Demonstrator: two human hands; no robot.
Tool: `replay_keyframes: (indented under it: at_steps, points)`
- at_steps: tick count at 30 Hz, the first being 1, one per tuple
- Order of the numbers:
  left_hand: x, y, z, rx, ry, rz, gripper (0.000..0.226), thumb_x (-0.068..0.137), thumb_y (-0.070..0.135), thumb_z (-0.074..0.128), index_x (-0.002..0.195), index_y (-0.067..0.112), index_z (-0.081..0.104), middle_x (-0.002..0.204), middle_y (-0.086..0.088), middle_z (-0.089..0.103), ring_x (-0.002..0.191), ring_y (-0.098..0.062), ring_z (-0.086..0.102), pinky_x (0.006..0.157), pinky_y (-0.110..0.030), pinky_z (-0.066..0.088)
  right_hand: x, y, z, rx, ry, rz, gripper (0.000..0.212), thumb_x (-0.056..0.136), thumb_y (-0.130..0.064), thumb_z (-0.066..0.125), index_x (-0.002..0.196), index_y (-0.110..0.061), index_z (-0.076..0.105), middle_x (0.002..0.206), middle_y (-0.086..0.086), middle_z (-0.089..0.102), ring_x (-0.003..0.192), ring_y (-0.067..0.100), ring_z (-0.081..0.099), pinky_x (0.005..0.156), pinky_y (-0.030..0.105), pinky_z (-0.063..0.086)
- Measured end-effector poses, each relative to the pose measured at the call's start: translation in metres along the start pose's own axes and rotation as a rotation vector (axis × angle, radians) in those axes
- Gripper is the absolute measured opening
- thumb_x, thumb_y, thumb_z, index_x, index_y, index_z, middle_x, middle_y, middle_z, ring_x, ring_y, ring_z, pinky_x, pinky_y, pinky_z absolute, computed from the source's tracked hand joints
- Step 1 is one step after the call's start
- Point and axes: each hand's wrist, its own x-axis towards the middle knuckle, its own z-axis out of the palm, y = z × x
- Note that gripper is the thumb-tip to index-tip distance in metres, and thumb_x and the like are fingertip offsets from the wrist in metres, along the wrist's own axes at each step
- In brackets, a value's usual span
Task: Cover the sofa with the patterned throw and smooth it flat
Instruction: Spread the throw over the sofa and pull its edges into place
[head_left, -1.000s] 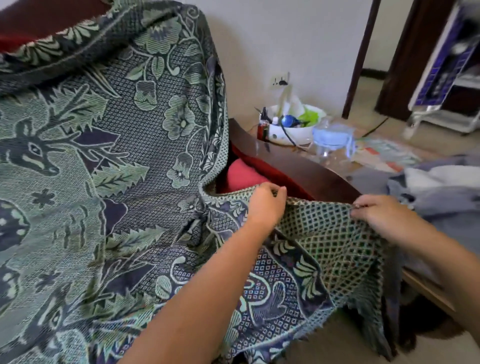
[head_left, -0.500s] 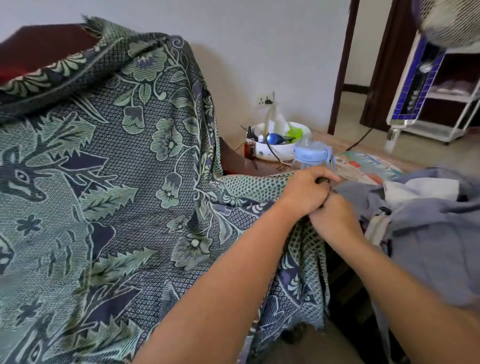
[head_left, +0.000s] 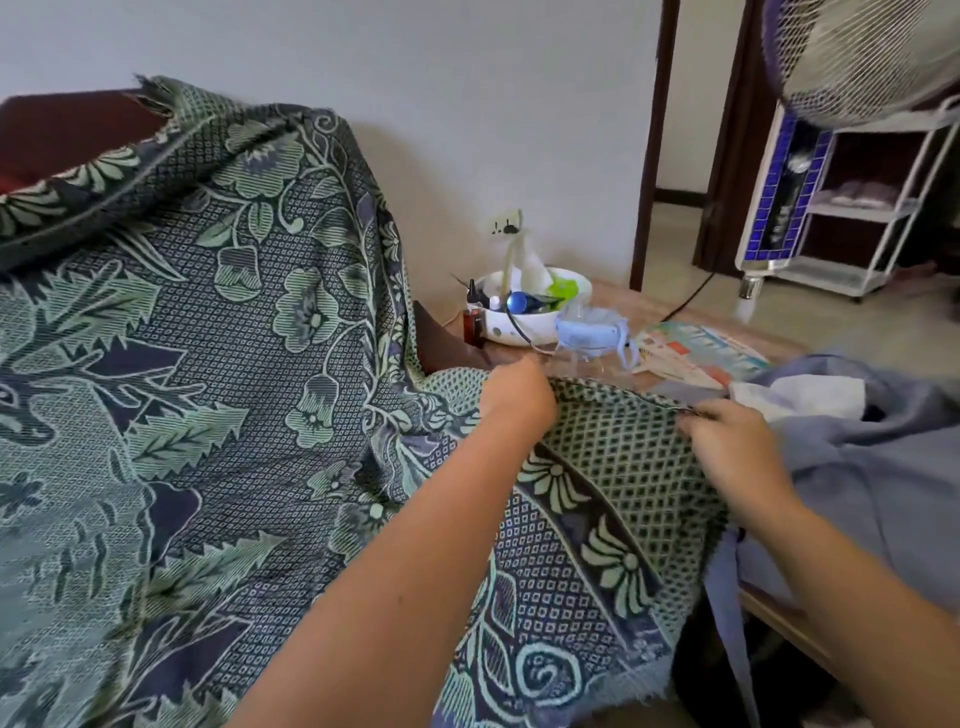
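Over the arm of the sofa (head_left: 441, 340), your left hand (head_left: 519, 397) and right hand (head_left: 737, 447) are apart, each pinching the top edge of the patterned throw (head_left: 234, 364) with its diamond-weave border stretched between them. The throw hides the backrest except for a dark red corner at top left. Your fingertips are tucked into the hem. Behind, on the table (head_left: 623, 306), a blurred blue cup (head_left: 592, 332) stands beside a white bowl (head_left: 519, 325). Grey-blue cloth (head_left: 857, 467) lies just beside your right hand.

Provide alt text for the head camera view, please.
A person's left hand and right hand pinch the edge of a green-and-navy patterned throw, holding it taut over the sofa. Behind, a white bowl sits on a table.
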Motion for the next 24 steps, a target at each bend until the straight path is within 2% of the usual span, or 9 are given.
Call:
replay_keyframes:
  at_steps: [4,6,10,12,15,19,21,22,24]
  points:
    - [0.000,0.021,-0.002,-0.082,0.101,0.115,0.046,0.092,-0.002,0.036,0.136,0.008,0.036,0.133,-0.024,0.039,0.118,-0.043,0.046,0.096,-0.045,0.041,-0.006,-0.001,0.006,0.002,-0.032,-0.004,0.034,0.091,-0.017,0.049,0.059,-0.006,0.042,0.059,0.011,0.046,0.060,0.027,0.044,0.057,0.035,0.027]
    - [0.000,0.030,0.000,-0.131,0.117,0.229,0.041,0.090,-0.004,0.036,0.130,0.004,0.041,0.130,-0.024,0.040,0.110,-0.044,0.049,0.088,-0.044,0.041,-0.010,-0.005,0.011,-0.008,-0.047,-0.031,0.038,0.092,-0.021,0.049,0.056,-0.014,0.038,0.055,0.005,0.042,0.056,0.021,0.041,0.053,0.034,0.024]
    - [0.001,0.038,0.009,-0.255,0.140,0.401,0.030,0.090,-0.003,0.040,0.119,-0.002,0.050,0.123,-0.024,0.046,0.107,-0.041,0.049,0.088,-0.041,0.040,-0.006,-0.009,0.007,0.040,0.071,-0.079,0.039,0.094,-0.022,0.048,0.059,-0.009,0.035,0.054,0.008,0.038,0.053,0.023,0.037,0.052,0.035,0.021]
    - [0.003,0.034,0.019,-0.342,0.048,0.391,0.027,0.091,0.001,0.044,0.118,-0.001,0.050,0.121,-0.023,0.052,0.109,-0.039,0.051,0.091,-0.040,0.041,-0.003,-0.006,0.001,0.077,0.095,-0.091,0.041,0.094,-0.016,0.046,0.056,-0.014,0.031,0.052,0.005,0.032,0.050,0.021,0.030,0.052,0.034,0.018]
    - [0.008,0.027,0.036,-0.179,-0.185,0.321,0.049,0.094,0.017,0.050,0.140,0.009,0.033,0.128,-0.018,0.056,0.119,-0.036,0.052,0.098,-0.042,0.043,0.004,0.005,0.002,0.027,0.000,0.010,0.042,0.093,-0.011,0.046,0.055,-0.012,0.028,0.051,0.006,0.029,0.049,0.021,0.026,0.057,0.034,0.021]
    - [0.005,0.021,0.043,0.095,-0.052,0.293,0.054,0.097,0.031,0.043,0.146,0.014,0.028,0.139,-0.016,0.043,0.131,-0.035,0.037,0.110,-0.051,0.027,0.013,0.015,0.013,-0.045,-0.040,0.100,0.038,0.093,-0.009,0.046,0.058,-0.011,0.030,0.055,0.009,0.032,0.051,0.023,0.029,0.055,0.033,0.022]
    - [0.003,0.015,0.042,0.149,0.066,0.244,0.048,0.098,0.032,0.041,0.139,0.008,0.037,0.138,-0.017,0.042,0.129,-0.035,0.038,0.107,-0.049,0.031,0.011,0.011,0.017,-0.089,-0.034,0.082,0.023,0.094,-0.012,0.047,0.071,-0.009,0.043,0.065,0.010,0.045,0.059,0.027,0.043,0.059,0.035,0.032]
    - [0.002,0.011,0.042,0.169,0.109,0.232,0.044,0.098,0.028,0.040,0.135,0.006,0.041,0.137,-0.017,0.044,0.127,-0.035,0.040,0.104,-0.047,0.036,0.008,0.006,0.019,-0.139,-0.024,0.064,0.009,0.094,-0.014,0.048,0.086,-0.010,0.050,0.080,0.013,0.053,0.073,0.032,0.052,0.065,0.037,0.038]
    - [-0.001,0.004,0.042,0.188,0.160,0.232,0.039,0.096,0.020,0.040,0.132,0.005,0.044,0.135,-0.017,0.046,0.125,-0.035,0.043,0.101,-0.045,0.038,0.001,-0.003,0.022,-0.313,0.021,-0.023,0.025,0.093,-0.016,0.049,0.116,-0.008,0.053,0.117,0.016,0.050,0.108,0.036,0.051,0.082,0.039,0.043]
